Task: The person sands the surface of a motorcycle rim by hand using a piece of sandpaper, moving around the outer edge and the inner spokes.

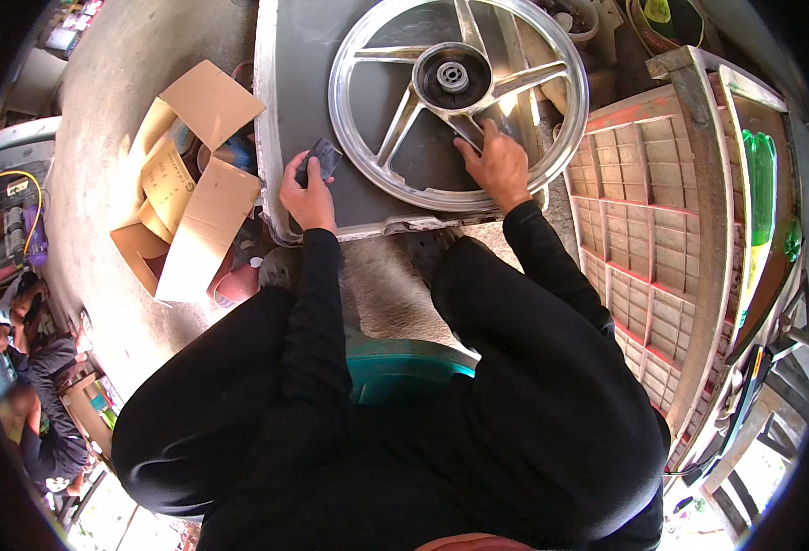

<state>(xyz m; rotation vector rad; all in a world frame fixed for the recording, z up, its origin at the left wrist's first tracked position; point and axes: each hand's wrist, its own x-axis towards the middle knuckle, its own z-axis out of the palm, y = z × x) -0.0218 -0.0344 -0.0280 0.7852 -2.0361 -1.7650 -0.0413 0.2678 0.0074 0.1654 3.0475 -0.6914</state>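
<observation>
A bare metal spoked motorcycle wheel (pixel 452 77) lies on a shallow grey tray (pixel 267 119) in front of me, its dark hub facing up. My right hand (pixel 501 167) is closed on one of the wheel's spokes at the near right, with the thumb and fingers around it. My left hand (pixel 309 196) is off the wheel, near the tray's left edge. Between its thumb and fingers it pinches a small dark grey folded sheet (pixel 328 154) that looks like sandpaper. The wheel's underside is hidden.
An open cardboard box (pixel 209 220) with things inside stands left of the tray. A wooden frame with wire mesh (pixel 643 220) leans at the right, beside a green plastic bottle (pixel 760 184). A teal plastic seat (pixel 404 367) shows between my legs. Another person (pixel 50 413) is at far left.
</observation>
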